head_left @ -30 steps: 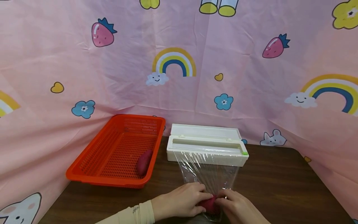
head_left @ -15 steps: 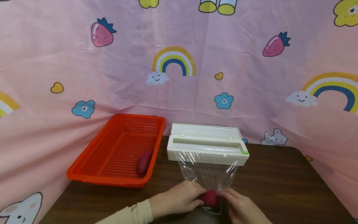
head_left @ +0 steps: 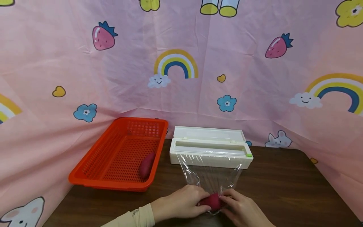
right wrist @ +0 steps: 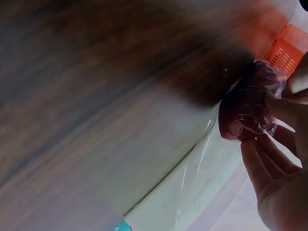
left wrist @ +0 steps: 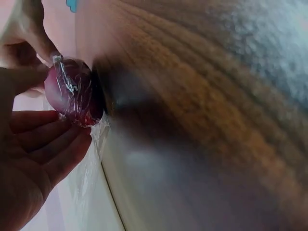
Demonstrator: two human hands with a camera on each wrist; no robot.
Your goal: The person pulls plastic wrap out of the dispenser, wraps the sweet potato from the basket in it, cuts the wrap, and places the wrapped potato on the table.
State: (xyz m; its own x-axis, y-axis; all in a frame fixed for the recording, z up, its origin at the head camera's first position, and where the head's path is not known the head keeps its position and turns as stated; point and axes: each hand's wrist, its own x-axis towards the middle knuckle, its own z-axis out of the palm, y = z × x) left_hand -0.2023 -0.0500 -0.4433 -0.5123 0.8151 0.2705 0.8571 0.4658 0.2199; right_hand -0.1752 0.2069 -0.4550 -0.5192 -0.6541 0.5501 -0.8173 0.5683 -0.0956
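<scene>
A dark red sweet potato (head_left: 212,201) lies low in the head view, with clear plastic wrap (head_left: 211,176) around it. My left hand (head_left: 184,201) holds its left end, thumb on the near side and fingers on the far side. At the other end, my right hand (head_left: 241,208) pinches the wrap against the sweet potato. Both wrist views show crinkled film over the sweet potato (left wrist: 72,94). From there the wrap runs back to a white dispenser box (head_left: 210,160), whose lid is up and whose roll shows inside.
An orange plastic basket (head_left: 113,184) stands at the left, with another sweet potato (head_left: 146,165) against its right wall. The dark wooden table (head_left: 289,186) extends to the right. A pink patterned cloth (head_left: 127,94) hangs behind and along both sides.
The sweet potato is turned slightly, and the loose film at its near side shows less. My right hand has shifted a little inward against its end. Box and basket have stayed put.
</scene>
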